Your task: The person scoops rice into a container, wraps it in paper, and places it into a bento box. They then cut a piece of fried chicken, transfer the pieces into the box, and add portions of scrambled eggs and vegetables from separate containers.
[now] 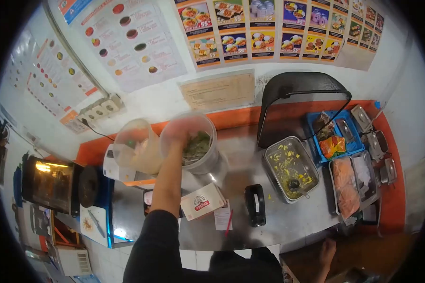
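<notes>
My left hand (177, 133) is inside a translucent white tub (204, 162), blurred, so its fingers cannot be made out. Beside it in the tub lie green leaves (198, 144). A second translucent tub (136, 158) stands to the left, on a white and orange device (114, 166). My right hand (327, 250) hangs low beyond the table's front edge, away from the things on it; its fingers look curled but are too small to read. A printed carton (202, 201) lies on the table below the tubs, next to a paper slip (221, 220) and a red pen (229, 222).
A black object with a white label (255, 205) lies mid-table. Right of it are a metal pan (310, 187) with yellow-green bits, a raised black cover (297, 82), a blue basket (318, 150) and a tray with orange-pink food (345, 186). At left, a knife (97, 222) rests on a white board (87, 228).
</notes>
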The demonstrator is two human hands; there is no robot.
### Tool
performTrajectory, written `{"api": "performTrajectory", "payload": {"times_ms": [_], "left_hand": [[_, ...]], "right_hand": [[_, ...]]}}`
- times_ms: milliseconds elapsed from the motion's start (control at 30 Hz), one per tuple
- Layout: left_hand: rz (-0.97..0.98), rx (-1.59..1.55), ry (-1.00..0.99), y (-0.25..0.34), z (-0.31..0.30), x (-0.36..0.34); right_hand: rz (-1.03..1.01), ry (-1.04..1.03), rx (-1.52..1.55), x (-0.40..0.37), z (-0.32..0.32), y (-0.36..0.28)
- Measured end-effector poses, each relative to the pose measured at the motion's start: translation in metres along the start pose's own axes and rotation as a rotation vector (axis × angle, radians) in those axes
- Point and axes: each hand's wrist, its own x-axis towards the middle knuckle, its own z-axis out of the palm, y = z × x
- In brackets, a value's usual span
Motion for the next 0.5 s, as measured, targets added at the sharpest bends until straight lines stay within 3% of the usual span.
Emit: {"api": "performTrajectory", "payload": {"times_ms": [167, 233, 333, 500], "left_hand": [[0.097, -0.198, 0.386, 0.011, -0.061, -0.02], [0.018, -0.268, 0.542, 0.017, -0.09, -0.061], [0.079, -0.704, 0.57, 0.023, -0.162, -0.186], [-0.118, -1.206, 0.291, -0.031, -0.132, -0.374]], "right_hand": [[0.174, 0.017, 0.009, -0.063, -0.016, 0.006], [0.172, -0.003, 0.016, -0.076, -0.011, -0.007], [0.122, -0.057, 0.12, -0.072, 0.02, -0.041], [0.114, -0.259, 0.197, -0.069, 0.069, -0.102]]}}
